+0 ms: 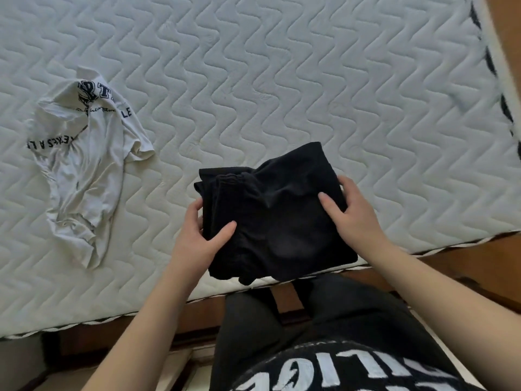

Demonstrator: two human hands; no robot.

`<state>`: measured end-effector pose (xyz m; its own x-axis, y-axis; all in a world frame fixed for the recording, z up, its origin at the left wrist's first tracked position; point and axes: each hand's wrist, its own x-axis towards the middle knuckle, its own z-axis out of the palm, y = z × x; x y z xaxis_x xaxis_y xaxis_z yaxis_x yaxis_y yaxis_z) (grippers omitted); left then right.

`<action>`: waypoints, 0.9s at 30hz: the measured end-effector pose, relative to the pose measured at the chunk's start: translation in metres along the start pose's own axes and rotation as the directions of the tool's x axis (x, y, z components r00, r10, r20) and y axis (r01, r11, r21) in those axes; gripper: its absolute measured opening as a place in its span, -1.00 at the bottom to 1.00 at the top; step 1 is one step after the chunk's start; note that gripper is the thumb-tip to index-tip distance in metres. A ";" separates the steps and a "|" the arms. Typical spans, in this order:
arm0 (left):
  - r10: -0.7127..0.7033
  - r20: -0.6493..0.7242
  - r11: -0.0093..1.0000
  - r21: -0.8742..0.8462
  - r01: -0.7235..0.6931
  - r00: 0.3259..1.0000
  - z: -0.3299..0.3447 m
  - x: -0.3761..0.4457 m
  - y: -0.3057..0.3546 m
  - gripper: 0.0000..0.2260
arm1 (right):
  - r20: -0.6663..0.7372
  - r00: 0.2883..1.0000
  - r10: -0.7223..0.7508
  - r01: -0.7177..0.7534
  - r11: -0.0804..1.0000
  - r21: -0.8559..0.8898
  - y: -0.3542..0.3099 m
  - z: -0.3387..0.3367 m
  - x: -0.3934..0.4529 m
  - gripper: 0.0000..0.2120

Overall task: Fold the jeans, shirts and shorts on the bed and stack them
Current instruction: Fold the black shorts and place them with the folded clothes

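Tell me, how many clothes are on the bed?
2. A folded black garment near the mattress's front edge, gripped by the left hand and right hand; a crumpled white shirt lying at left. None seem hidden.

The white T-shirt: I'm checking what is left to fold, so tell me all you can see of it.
The white T-shirt lies crumpled and unfolded on the quilted mattress, off to the left and apart from the black garment that the hands hold. It looks like thin, soft cotton, heavily creased. Dark block lettering and a partly hidden crest run across it, broken by folds and unreadable as a whole. One short sleeve sticks out to the right. Nothing touches it but the mattress.
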<state>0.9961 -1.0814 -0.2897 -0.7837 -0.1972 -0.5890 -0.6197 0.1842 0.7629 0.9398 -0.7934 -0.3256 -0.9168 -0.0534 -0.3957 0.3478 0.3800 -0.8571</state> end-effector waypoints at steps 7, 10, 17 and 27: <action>0.095 0.062 0.995 -0.009 -0.095 0.993 0.047 -0.048 0.042 -0.48 | 0.040 0.998 -0.051 0.048 0.997 0.059 -0.027 -0.068 -0.040 -0.56; 0.149 0.100 0.987 0.050 -0.155 0.984 0.066 -0.050 0.064 -0.49 | -0.057 0.997 -0.053 0.058 0.994 0.091 -0.030 -0.094 -0.061 -0.56; 0.258 0.249 0.946 0.131 -0.297 0.933 0.075 -0.048 0.103 -0.52 | -0.265 0.964 -0.001 0.045 0.986 0.159 -0.026 -0.119 -0.108 -0.58; 0.305 0.484 0.864 0.222 -0.452 0.820 0.109 -0.055 0.098 -0.44 | -0.591 0.806 0.035 0.023 0.996 0.090 -0.002 -0.088 -0.179 -0.62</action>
<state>0.9740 -0.9476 -0.2112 -0.8521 0.3605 -0.3793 -0.1903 0.4618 0.8663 1.0859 -0.7031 -0.2239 -0.8427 0.5160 -0.1538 0.3430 0.2941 -0.8921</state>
